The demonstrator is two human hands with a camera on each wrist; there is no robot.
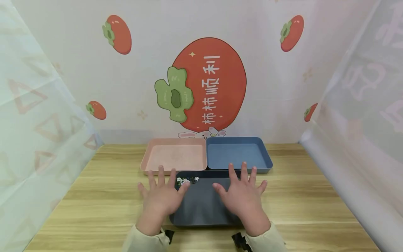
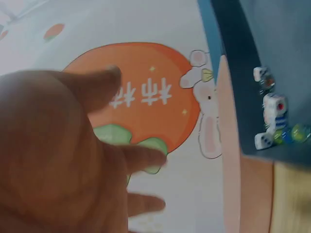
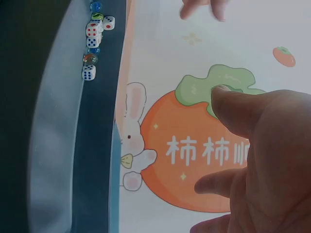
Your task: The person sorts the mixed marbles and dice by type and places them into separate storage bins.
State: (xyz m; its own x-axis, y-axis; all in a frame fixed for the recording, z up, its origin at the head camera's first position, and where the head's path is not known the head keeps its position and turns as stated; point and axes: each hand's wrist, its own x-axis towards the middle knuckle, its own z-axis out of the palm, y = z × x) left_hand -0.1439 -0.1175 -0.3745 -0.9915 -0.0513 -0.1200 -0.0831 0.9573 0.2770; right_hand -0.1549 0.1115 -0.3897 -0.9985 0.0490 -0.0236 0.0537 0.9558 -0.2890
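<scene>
My left hand [image 1: 162, 197] is held over the left side of the dark grey tray [image 1: 207, 206], fingers spread and holding nothing. Over the tray's right side my right hand [image 1: 244, 196] is spread the same way, also without anything in it. White dice [image 1: 196, 179] and glass marbles lie bunched in the tray's far left corner, partly hidden by the left thumb in the head view. The right wrist view shows the dice [image 3: 93, 30] mixed with a blue marble [image 3: 96, 7] and others along the tray wall. In the left wrist view a die [image 2: 263, 141] sits beside greenish marbles [image 2: 300, 133].
Behind the dark tray, a pink tray [image 1: 176, 154] and a blue tray [image 1: 236, 154] stand side by side. All stand on a wood-grain table [image 1: 104, 196]. A cloth backdrop [image 1: 138, 87] with persimmon prints rises behind, and similar cloth hangs at both sides.
</scene>
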